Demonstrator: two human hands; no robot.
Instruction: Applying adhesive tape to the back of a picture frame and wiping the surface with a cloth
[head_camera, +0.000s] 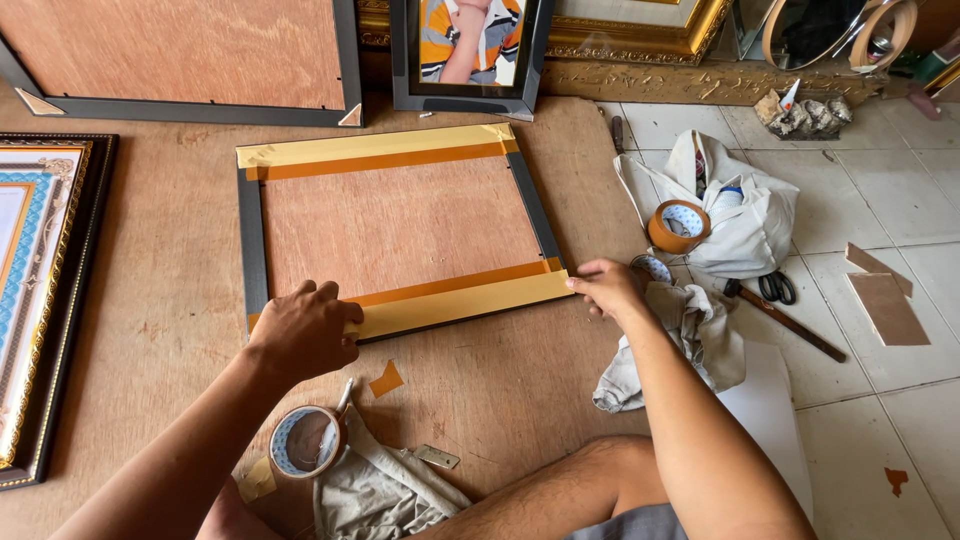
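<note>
Black picture frame (252, 250) lies face-down, plywood back showing; left hand (305, 330) and right hand (605, 287), both unclenched, press flat the tan tape strip (455, 300) at 6 o'clock.

Seen from a single head-worn camera, looking steeply down and forward, close above the fingers (322, 295) pressing a black-edged, tan-taped wooden frame back (395, 230).

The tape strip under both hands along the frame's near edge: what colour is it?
Yellowish tan tape strip, with a darker orange band along its upper edge; the head view shows it.
</note>
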